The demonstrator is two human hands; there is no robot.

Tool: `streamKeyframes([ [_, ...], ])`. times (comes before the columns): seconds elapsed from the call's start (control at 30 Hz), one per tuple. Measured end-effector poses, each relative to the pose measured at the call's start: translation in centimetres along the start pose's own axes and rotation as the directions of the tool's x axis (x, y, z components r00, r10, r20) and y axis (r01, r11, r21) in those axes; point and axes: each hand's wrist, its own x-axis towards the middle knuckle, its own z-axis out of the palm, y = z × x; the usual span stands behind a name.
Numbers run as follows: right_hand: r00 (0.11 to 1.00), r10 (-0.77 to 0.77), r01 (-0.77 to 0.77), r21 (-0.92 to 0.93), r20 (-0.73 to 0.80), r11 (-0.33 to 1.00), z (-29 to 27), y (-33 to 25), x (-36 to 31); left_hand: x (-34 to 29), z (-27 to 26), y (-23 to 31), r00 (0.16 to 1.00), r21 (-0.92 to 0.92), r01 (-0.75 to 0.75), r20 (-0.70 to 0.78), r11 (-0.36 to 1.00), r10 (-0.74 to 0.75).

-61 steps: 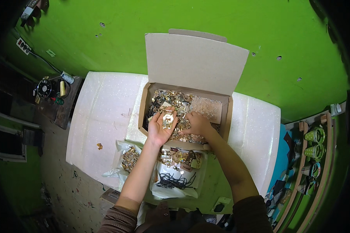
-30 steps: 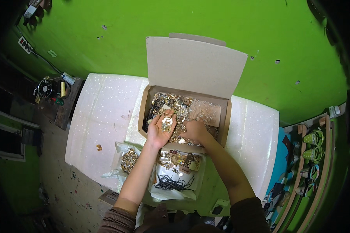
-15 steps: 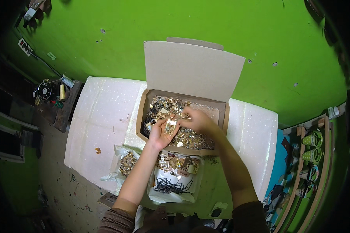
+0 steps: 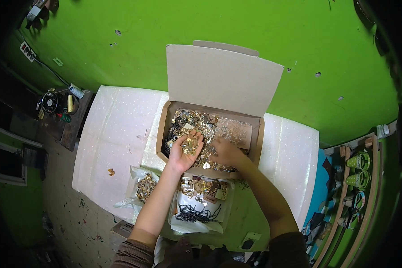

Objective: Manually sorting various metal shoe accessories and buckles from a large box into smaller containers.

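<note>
An open cardboard box (image 4: pixel 257 142) holds a heap of small gold and silver metal trinkets (image 4: pixel 204 119), with dark beads along its left side. Palm up over the heap, my left hand (image 4: pixel 182 158) cups several gold-coloured metal pieces (image 4: pixel 190 145), its fingers slightly curled around them. To the right, my right hand (image 4: pixel 228 152) reaches down at the trinkets. Motion smears its fingers, so I cannot make out whether anything is between them.
The box's lid (image 4: pixel 221 78) stands raised against the green wall. In front sit a white tray (image 4: pixel 175 224) of metal pieces and black bead strings, and a plastic bag (image 4: pixel 134 190) of trinkets. The white table (image 4: pixel 107 134) carries a small orange-brown scrap. Sandals (image 4: pixel 358 169) stand on a rack at right.
My right hand has left the left palm and moved slightly right and down toward the box's contents. The left hand has opened flatter, showing the gold-coloured pieces.
</note>
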Motion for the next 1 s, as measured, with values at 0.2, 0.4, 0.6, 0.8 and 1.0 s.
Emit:
streamKeyframes([
  [0.2, 0.998, 0.027, -0.024, -0.040, 0.058, 0.999, 1.9, -1.6, -0.7, -0.2, -0.1, -0.1, 1.000, 0.035, -0.020, -0.016, 0.999, 0.020],
  [0.4, 1.000, 0.014, -0.014, 0.016, 0.004, 1.000, 2.2, -1.2, -1.2, -0.1, -0.7, -0.1, 1.000, 0.027, -0.019, -0.020, 0.999, 0.019],
  [0.6, 0.999, 0.040, -0.042, 0.058, 0.037, 0.997, 2.7, -0.8, -0.7, -0.2, -0.6, -0.2, 0.999, 0.059, -0.027, -0.027, 0.998, 0.028],
  [0.8, 0.992, -0.054, 0.065, 0.103, -0.110, 0.993, 3.9, 0.2, -0.9, -0.4, -0.2, -0.2, 0.999, 0.063, -0.030, -0.043, 0.998, 0.032],
  [1.0, 0.998, -0.061, 0.059, 0.168, 0.003, 0.984, 4.0, 0.8, -0.3, -0.4, -0.3, -0.1, 0.998, 0.075, -0.037, -0.041, 0.997, 0.040],
])
